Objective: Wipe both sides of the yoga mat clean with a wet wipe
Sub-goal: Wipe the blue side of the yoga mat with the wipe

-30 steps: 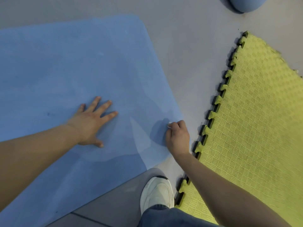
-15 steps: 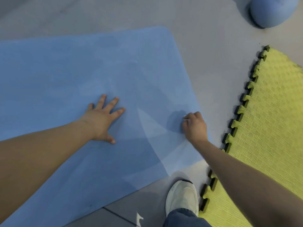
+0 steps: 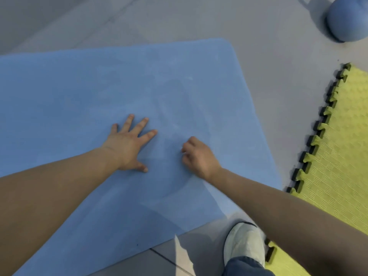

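The blue yoga mat (image 3: 83, 100) lies flat on the grey floor and fills the left and middle of the head view. My left hand (image 3: 129, 145) presses on it, palm down, fingers spread and straight. Just to its right, my right hand (image 3: 198, 157) sits on the mat with its fingers curled under. It holds the wet wipe, which is hidden beneath the fist except for a faint pale sliver at the fingertips. Darker damp streaks (image 3: 179, 96) arc across the mat beyond and below the right hand.
A yellow-green interlocking foam tile (image 3: 342, 156) with black teeth lies right of the mat, past a strip of bare grey floor (image 3: 278, 80). A rounded blue object (image 3: 347, 20) sits at the top right. My white shoe (image 3: 245, 246) stands by the mat's near edge.
My right hand has slid left across the mat, from its right edge to close beside my left hand. The left hand stays pressed flat. The view has shifted to the left.
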